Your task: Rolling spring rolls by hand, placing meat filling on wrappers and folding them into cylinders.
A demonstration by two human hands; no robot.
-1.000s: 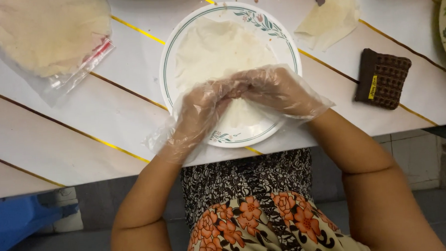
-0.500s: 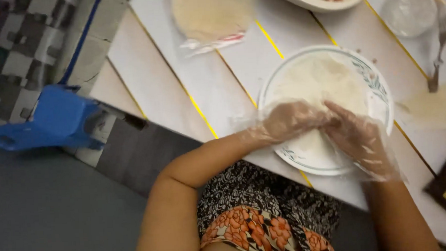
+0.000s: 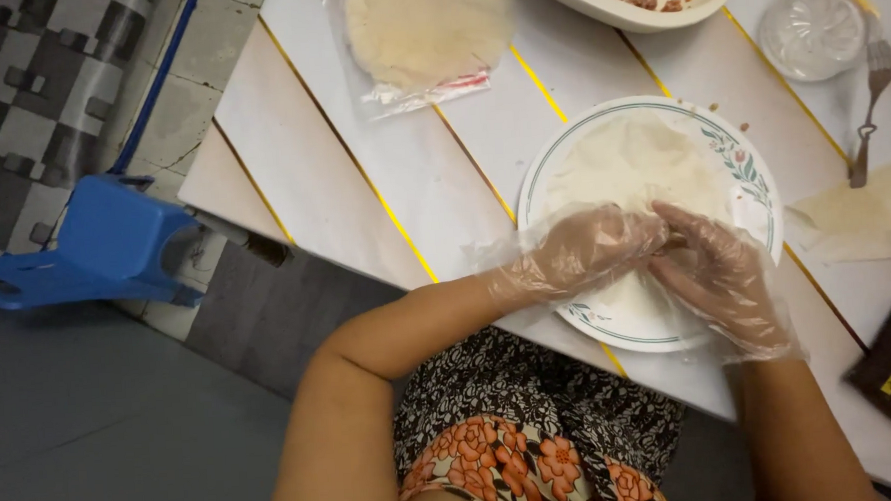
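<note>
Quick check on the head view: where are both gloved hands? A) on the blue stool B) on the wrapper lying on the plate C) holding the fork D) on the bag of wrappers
B: the left hand and right hand, both in clear gloves, meet on the pale wrapper lying on the plate; the bag of wrappers, fork and blue stool lie apart, untouched.

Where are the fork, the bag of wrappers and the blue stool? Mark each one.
fork (image 3: 868, 112), head view, on its handle just below the tines.
bag of wrappers (image 3: 426, 26), head view, on the middle of the pale round stack.
blue stool (image 3: 105, 245), head view, on its flat side.
</note>
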